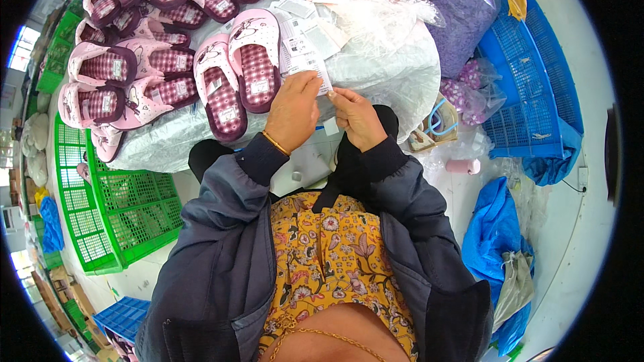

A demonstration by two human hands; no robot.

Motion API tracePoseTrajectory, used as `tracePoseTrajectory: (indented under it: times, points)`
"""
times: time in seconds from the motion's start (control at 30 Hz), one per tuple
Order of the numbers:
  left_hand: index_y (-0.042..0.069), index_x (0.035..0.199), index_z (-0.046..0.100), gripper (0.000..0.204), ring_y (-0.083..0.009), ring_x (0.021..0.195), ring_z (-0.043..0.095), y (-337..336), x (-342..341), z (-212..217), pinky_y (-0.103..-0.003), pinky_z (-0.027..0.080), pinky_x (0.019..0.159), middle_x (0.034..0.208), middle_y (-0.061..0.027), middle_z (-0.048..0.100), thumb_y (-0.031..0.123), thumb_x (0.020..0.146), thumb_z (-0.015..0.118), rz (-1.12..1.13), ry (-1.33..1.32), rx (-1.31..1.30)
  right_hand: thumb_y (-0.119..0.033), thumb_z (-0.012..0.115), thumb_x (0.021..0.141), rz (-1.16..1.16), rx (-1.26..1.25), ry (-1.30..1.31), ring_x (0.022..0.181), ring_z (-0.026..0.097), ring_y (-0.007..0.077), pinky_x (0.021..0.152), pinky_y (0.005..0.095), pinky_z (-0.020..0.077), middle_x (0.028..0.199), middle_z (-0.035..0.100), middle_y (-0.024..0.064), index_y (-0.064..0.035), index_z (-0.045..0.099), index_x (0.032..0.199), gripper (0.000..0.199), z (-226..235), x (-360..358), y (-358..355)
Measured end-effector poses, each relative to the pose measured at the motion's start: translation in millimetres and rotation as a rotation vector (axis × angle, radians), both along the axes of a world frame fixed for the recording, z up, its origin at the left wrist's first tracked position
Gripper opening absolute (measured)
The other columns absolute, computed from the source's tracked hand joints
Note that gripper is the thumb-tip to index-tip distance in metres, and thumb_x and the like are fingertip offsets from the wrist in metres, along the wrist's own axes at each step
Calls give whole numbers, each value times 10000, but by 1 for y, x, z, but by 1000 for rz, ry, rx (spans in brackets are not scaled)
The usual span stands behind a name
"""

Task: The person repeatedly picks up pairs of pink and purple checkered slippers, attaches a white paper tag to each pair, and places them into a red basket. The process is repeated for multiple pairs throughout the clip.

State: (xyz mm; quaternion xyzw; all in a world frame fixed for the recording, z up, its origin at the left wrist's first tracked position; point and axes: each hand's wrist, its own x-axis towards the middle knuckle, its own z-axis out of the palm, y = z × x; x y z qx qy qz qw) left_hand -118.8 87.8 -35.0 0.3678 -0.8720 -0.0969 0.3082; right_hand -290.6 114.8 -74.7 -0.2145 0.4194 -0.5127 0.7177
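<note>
Both hands are together at the near edge of a covered table, over a white printed paper tag (323, 82). My right hand (355, 119) pinches the tag's lower right corner between thumb and fingers. My left hand (294, 112) is closed, its fingertips at the tag's left side and its thumb out of sight. Just left of it lie two pink slippers (223, 102) with checked insoles and dark trim, side by side, toe ends away from me. Beyond my fingers, several loose paper tags (298, 47) are spread over the cover.
Many matching slippers (161, 57) pile up at the table's left. Clear plastic bags (386, 20) lie at the back, on the silvery sheet (382, 84). A green crate (114, 208) stands lower left, a blue crate (523, 80) right. A purple-filled bag (459, 10) leans beside it.
</note>
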Motion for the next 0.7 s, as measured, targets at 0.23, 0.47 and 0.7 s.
tracePoseTrajectory:
  times: [0.23, 0.47, 0.7]
  points:
    - [-50, 1178, 560, 412, -353, 1167, 510, -2, -2, -9, -413, 419, 1026, 1217, -180, 545, -2, 772, 614, 42, -66, -30, -168, 716, 897, -147, -27, 146, 577, 375, 29, 507, 202, 291, 731, 514, -63, -58, 637, 879, 136, -6, 3, 0]
    - [-52, 1163, 572, 387, -342, 1159, 516, -4, -3, -10, -409, 425, 1021, 1207, -175, 556, 17, 784, 606, 61, -121, -59, -142, 705, 905, -142, -34, 163, 595, 393, 40, 521, 211, 316, 769, 538, -36, -48, 622, 857, 135, 7, -10, 25]
    - [-46, 1114, 589, 333, -357, 1105, 530, -3, -5, -7, -417, 437, 989, 1161, -186, 570, 30, 791, 627, 42, 48, -107, -60, 628, 915, -191, -63, 91, 572, 384, 47, 515, 215, 309, 754, 518, -21, -54, 576, 850, 84, 32, -47, 83]
